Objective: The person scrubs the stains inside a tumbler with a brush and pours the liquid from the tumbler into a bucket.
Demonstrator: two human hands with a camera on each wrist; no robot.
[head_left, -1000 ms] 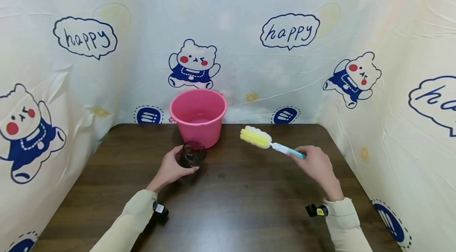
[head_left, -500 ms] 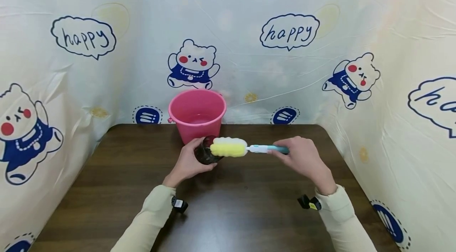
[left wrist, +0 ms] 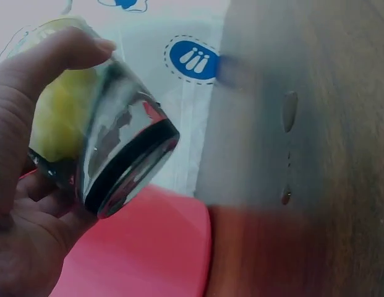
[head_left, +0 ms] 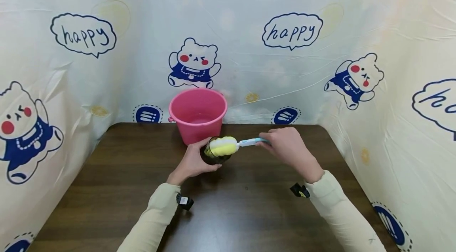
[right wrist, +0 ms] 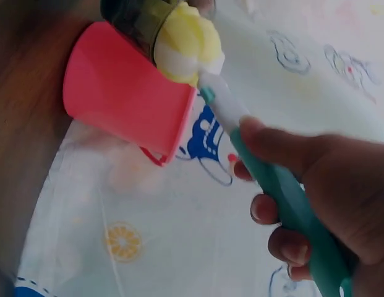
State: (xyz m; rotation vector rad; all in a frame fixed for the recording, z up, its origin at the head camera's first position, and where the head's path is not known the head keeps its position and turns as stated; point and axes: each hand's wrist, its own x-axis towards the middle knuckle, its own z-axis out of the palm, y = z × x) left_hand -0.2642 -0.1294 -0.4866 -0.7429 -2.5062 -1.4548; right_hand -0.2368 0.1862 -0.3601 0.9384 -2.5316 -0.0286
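Observation:
My left hand grips a dark see-through glass, tilted with its mouth toward the right. In my right hand is a sponge bottle brush; fingers and thumb wrap its teal handle. The yellow and white sponge head sits partly inside the glass, its rear end sticking out of the mouth. Through the glass wall, yellow sponge shows in the left wrist view. Just behind the glass stands a pink bucket.
The brown wooden table carries a few water drops. A patterned curtain hangs behind the table and along both sides. The bucket stands upright near the table's back edge, with some liquid visible in its bottom.
My left hand has brought the glass right and tilted it toward the brush. My right hand has moved left, and the sponge head has entered the glass.

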